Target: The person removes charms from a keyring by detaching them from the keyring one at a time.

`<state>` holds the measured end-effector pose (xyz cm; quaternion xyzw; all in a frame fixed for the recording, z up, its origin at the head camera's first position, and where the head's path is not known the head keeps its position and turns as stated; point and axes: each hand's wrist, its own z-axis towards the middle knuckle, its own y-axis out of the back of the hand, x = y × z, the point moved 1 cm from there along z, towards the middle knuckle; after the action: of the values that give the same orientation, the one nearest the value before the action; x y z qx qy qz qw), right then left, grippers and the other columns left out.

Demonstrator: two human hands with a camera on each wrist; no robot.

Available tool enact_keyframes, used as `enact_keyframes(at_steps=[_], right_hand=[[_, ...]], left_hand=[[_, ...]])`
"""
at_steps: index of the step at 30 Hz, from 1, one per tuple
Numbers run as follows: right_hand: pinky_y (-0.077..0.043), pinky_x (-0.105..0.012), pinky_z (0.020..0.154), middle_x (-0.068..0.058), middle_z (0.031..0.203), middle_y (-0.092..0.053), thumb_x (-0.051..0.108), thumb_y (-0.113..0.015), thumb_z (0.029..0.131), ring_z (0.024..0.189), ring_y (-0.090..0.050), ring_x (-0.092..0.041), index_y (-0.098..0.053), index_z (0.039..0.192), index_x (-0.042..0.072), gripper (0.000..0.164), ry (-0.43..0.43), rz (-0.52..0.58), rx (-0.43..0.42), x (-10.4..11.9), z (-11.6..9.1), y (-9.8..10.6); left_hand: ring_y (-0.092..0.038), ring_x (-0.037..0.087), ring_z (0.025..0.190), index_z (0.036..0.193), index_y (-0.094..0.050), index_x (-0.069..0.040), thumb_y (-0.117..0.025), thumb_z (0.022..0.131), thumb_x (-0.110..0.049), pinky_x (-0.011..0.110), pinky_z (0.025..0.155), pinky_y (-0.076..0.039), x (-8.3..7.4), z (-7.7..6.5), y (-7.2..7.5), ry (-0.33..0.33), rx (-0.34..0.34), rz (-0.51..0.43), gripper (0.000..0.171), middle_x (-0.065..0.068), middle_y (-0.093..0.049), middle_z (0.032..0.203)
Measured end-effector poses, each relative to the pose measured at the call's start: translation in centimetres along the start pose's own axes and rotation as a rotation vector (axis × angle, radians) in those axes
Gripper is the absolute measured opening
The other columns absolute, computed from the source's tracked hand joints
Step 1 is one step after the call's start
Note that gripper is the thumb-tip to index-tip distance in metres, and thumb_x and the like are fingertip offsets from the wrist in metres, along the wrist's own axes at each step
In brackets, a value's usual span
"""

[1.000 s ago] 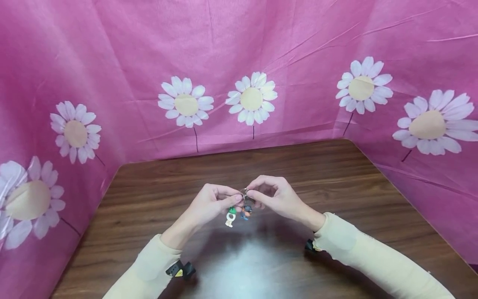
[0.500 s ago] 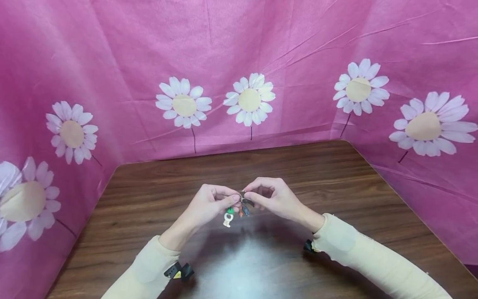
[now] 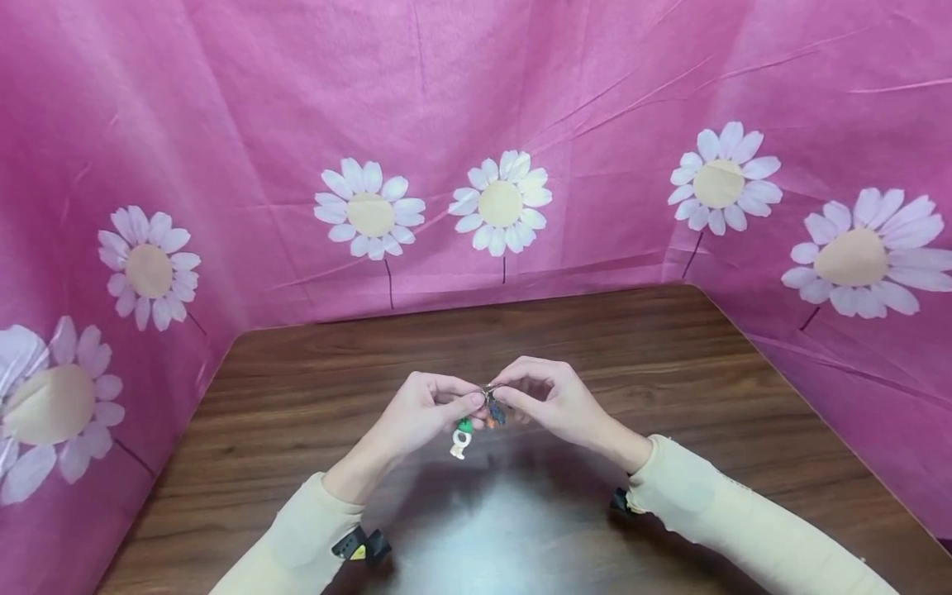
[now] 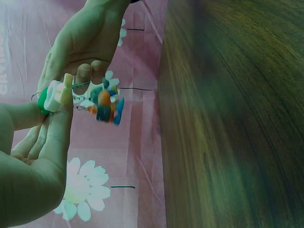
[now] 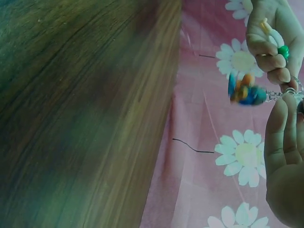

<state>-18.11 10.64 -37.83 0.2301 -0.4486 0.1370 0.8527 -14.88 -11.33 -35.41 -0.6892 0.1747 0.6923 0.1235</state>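
Observation:
In the head view my left hand [image 3: 416,413] and right hand [image 3: 561,405] meet fingertip to fingertip above the table, both pinching metal key rings [image 3: 487,393]. A small white figure charm with a green top [image 3: 461,440] dangles under the left fingers. Close beside it hangs a blue and orange figure charm [image 3: 496,413]. The right wrist view shows the blue and orange charm [image 5: 244,92] on a short metal chain [image 5: 273,96] leading to a ring. How the rings join is partly hidden by the fingertips.
A dark wood-grain table [image 3: 335,355] lies below the hands. Pink cloth [image 3: 580,74] printed with white daisies walls in its back and sides. Black straps with small devices [image 3: 360,545] sit at both sleeve cuffs.
Both hands keep nearly the same place and pinch. The blue and orange charm has swung and turned, and the rings have shifted slightly between the fingertips.

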Motion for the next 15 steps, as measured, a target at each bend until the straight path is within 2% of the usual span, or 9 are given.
enact_keyframes(at_steps=[3, 6, 10, 13, 15], right_hand=[[-0.053, -0.033, 0.044, -0.01, 0.09, -0.07, -0.009, -0.07, 0.091, 0.055, -0.058, -0.014, -0.074, 0.104, 0.007, 0.02, 0.016, -0.023, 0.016, 0.1, 0.0, 0.0], [-0.051, -0.028, 0.042, -0.01, 0.095, -0.071, -0.011, -0.07, 0.089, 0.053, -0.055, -0.011, -0.073, 0.101, 0.003, 0.019, 0.037, -0.047, 0.024, 0.8, 0.0, -0.2], [-0.049, -0.027, 0.041, -0.011, 0.091, -0.07, -0.012, -0.07, 0.089, 0.049, -0.053, -0.025, -0.073, 0.098, 0.001, 0.016, 0.043, -0.059, 0.045, 1.8, 0.3, -0.3], [-0.049, -0.029, 0.042, -0.009, 0.088, -0.069, -0.006, -0.07, 0.093, 0.051, -0.052, -0.033, -0.073, 0.099, 0.006, 0.014, -0.003, -0.029, 0.068, 1.4, 0.3, -0.1], [-0.051, -0.031, 0.043, -0.006, 0.086, -0.069, 0.0, -0.07, 0.094, 0.052, -0.053, -0.033, -0.074, 0.1, 0.01, 0.013, -0.037, -0.017, 0.078, 0.9, 0.3, 0.1]], left_hand=[[-0.074, 0.019, 0.078, 0.109, -0.073, 0.008, -0.071, 0.096, -0.009, 0.033, 0.072, -0.062, 0.3, 0.2, 0.1, 0.0, 0.006, -0.006, 0.022, 0.026, -0.073, 0.092], [-0.074, 0.021, 0.078, 0.109, -0.073, 0.008, -0.071, 0.096, -0.009, 0.033, 0.071, -0.062, 0.3, 0.2, 0.3, -0.001, 0.013, 0.002, 0.022, 0.026, -0.074, 0.09], [-0.074, 0.024, 0.078, 0.108, -0.076, 0.003, -0.072, 0.095, -0.012, 0.03, 0.068, -0.061, 0.0, 0.1, 0.5, -0.031, 0.009, 0.064, 0.02, 0.019, -0.075, 0.086], [-0.073, 0.023, 0.077, 0.105, -0.078, -0.002, -0.074, 0.095, -0.015, 0.026, 0.064, -0.059, -0.3, -0.1, 0.7, -0.078, -0.001, 0.138, 0.017, 0.014, -0.076, 0.083], [-0.073, 0.022, 0.075, 0.105, -0.079, -0.005, -0.074, 0.095, -0.016, 0.024, 0.062, -0.057, -0.6, -0.3, 0.8, -0.111, 0.0, 0.181, 0.016, 0.011, -0.076, 0.082]])
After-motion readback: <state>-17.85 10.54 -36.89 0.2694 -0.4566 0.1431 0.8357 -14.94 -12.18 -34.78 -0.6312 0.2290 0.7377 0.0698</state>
